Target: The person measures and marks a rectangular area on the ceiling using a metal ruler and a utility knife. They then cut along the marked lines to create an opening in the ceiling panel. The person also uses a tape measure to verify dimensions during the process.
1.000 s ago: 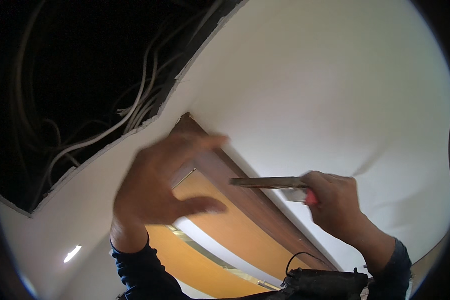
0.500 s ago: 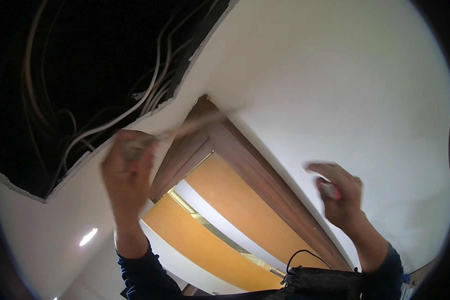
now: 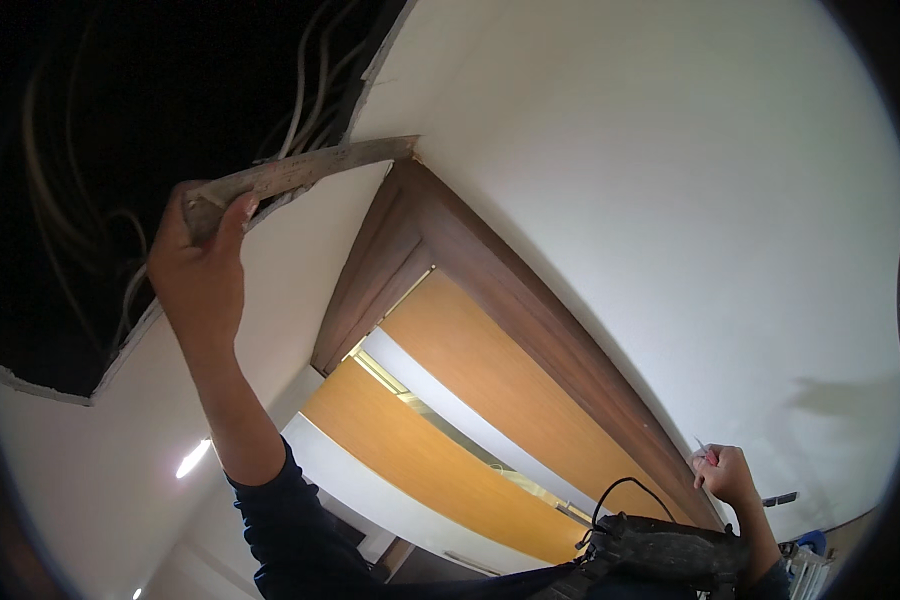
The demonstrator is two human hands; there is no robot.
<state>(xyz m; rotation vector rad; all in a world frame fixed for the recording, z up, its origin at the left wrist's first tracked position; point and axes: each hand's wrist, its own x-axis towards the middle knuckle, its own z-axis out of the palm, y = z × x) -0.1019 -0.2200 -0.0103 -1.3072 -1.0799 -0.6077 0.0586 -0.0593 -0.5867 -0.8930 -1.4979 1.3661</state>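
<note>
We are holding a long flat grey-brown strip point(image 3: 310, 172) in the left hand point(image 3: 200, 285). Its thumb is lying along the near face and the fingers are closing in behind, mostly hidden, so the grip is standing open only by the strip's thickness. The strip is spanning the edge of the dark ceiling opening point(image 3: 30, 388), in front of loose pale cables point(image 3: 315, 90), and its far end is meeting the upper corner of the dark brown wooden door frame point(image 3: 510, 285) in view; we cannot tell whether it is touching.

We are holding the strip by one end only, so its far end is probably amplifying every wrist movement. For steady control, we should be pressing the thumb flat, bracing the elbow and sighting along the strip's edge. We should also be watching that the near end is not snagging the cables.

Low at the right, before the smooth white wall point(image 3: 720, 200), we are curling the right hand point(image 3: 732, 475) tightly around a small red tool point(image 3: 710, 458). A thin point is projecting from it; we should be aiming that away from the wall and our forearm.
</note>
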